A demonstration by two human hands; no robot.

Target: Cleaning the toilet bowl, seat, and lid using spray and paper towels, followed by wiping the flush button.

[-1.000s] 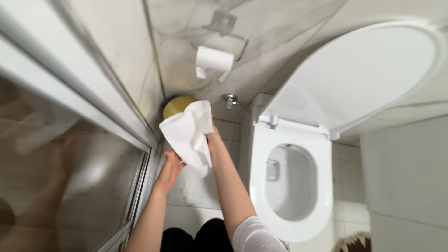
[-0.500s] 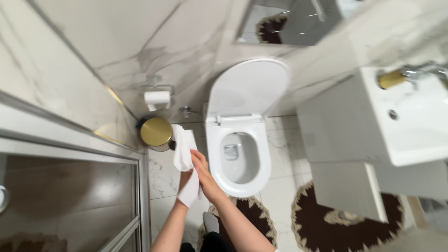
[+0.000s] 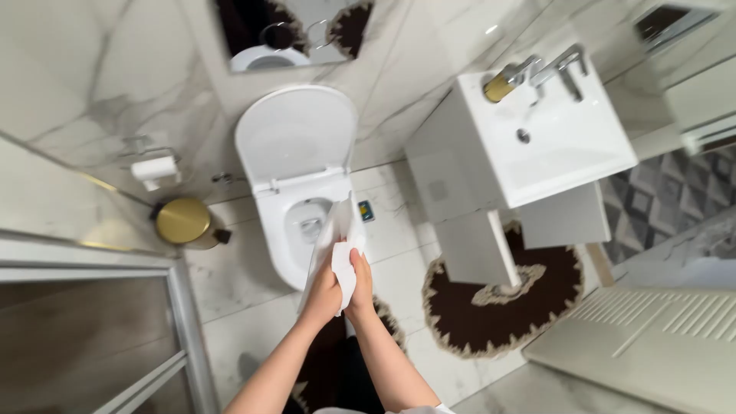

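Note:
Both my hands are raised together in front of me, gripping a white paper towel (image 3: 337, 239) that stands up between them. My left hand (image 3: 322, 295) clasps its lower left side and my right hand (image 3: 360, 285) presses against it from the right. The towel overlaps my view of the open white toilet (image 3: 295, 165), whose lid is up against the marble wall. The bowl's front rim sits just beyond my fingers.
A gold-lidded bin (image 3: 184, 222) stands left of the toilet, below a toilet roll holder (image 3: 153, 169). A white sink cabinet (image 3: 529, 149) with a faucet is at the right, a brown fringed rug (image 3: 498, 299) under it. A glass shower door (image 3: 92, 337) fills the lower left.
My view has swung to the right, from the shower door and bin toward the sink. My hands have brought the towel together, folding it narrower, and now hold it in front of the toilet.

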